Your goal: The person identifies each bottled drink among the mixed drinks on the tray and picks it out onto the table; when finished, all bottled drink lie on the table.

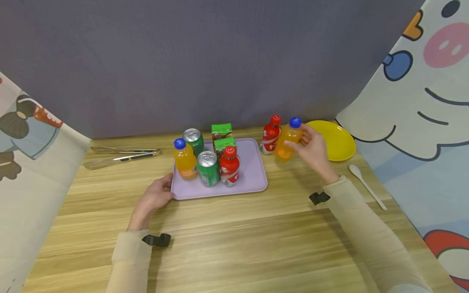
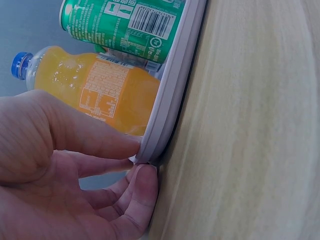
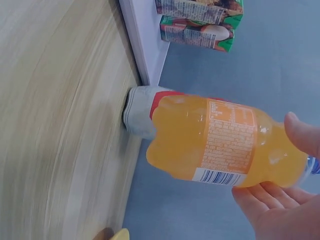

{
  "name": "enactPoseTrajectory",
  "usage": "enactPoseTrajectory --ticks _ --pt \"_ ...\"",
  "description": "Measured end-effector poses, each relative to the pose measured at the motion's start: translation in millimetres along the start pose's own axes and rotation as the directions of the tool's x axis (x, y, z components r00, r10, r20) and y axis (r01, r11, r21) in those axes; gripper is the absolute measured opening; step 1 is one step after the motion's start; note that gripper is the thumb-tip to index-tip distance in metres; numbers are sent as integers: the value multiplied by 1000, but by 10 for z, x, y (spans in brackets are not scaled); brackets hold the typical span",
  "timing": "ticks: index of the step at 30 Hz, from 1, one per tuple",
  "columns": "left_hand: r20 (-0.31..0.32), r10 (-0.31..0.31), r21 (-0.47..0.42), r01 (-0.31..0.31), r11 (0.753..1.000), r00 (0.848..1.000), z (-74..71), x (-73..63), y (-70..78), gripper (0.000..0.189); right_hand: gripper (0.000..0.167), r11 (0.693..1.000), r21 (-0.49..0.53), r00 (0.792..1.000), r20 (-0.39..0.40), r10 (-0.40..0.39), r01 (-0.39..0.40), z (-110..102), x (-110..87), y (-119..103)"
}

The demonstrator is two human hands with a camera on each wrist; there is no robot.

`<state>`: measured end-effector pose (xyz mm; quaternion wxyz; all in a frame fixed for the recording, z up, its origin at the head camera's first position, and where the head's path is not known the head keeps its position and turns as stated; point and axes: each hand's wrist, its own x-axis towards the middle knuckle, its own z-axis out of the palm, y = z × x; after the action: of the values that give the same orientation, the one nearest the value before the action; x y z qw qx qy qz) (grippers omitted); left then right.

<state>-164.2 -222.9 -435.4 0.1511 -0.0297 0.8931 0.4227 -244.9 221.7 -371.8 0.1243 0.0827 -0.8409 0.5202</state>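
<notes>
My left hand pinches the left edge of a lilac tray, thumb over the rim and fingers below, in the left wrist view. On the tray's left side stand an orange drink bottle with a blue cap, two green cans, two green-topped drink cartons and a red bottle. Right of the tray, my right hand grips a second orange drink bottle between thumb and fingers. That bottle is raised off the table and overlaps another red bottle in the right wrist view.
A yellow plate lies behind my right hand, with a white spoon in front of it. At the far left are metal tongs. A grey partition borders the back of the wooden table.
</notes>
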Motion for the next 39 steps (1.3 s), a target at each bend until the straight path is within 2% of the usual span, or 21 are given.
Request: enactPoseTrajectory --ticks 3,17,39 --pt "-4 -3 -7 3 1000 1000 -3 -2 -2 76 62 1000 -22 1000 -20 -3 2 -15 50 116" --pt "-8 -1 15 1 1000 1000 -20 20 -29 74 68 996 -89 997 -74 -2 -4 -43 163 330" --pt "-2 -10 -2 10 1000 1000 -10 17 -25 75 69 997 6 993 -93 78 -78 25 320 562"
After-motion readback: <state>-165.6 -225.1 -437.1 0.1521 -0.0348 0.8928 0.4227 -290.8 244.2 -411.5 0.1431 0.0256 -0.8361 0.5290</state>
